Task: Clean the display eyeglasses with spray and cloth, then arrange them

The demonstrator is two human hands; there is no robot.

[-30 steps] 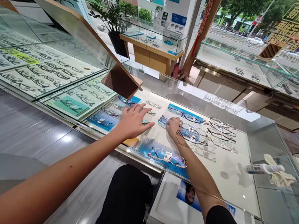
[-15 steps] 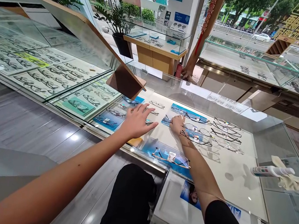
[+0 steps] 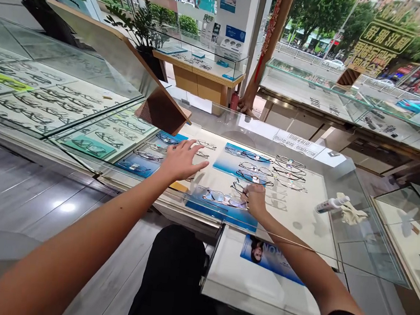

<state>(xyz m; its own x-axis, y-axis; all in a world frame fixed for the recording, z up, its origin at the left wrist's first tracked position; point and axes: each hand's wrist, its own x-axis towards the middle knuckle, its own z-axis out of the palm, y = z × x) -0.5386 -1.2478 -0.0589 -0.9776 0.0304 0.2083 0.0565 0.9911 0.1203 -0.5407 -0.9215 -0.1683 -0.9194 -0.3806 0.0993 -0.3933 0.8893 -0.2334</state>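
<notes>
My right hand (image 3: 256,201) is closed on a pair of dark-framed glasses (image 3: 237,186), held low inside the glass display case. Just left of it, gold-rimmed glasses (image 3: 216,196) rest on a blue card (image 3: 232,217) near the case's front. Fingers spread, my left hand (image 3: 181,161) hovers over the case and holds nothing. Behind my right hand, more glasses (image 3: 256,169) lie in rows, some on a blue card (image 3: 221,162). Part of the held pair is hidden by my fingers.
A tilted mirror (image 3: 110,41) with a wooden edge stands on the glass at the left. A white bottle (image 3: 330,205) and a pale cloth (image 3: 352,214) are at the right. An open drawer (image 3: 222,271) juts out in front, holding a blue leaflet (image 3: 274,259).
My right hand has moved toward the case's front, bringing the dark-framed glasses off the blue card. My left hand remains spread. The view has turned to the right.
</notes>
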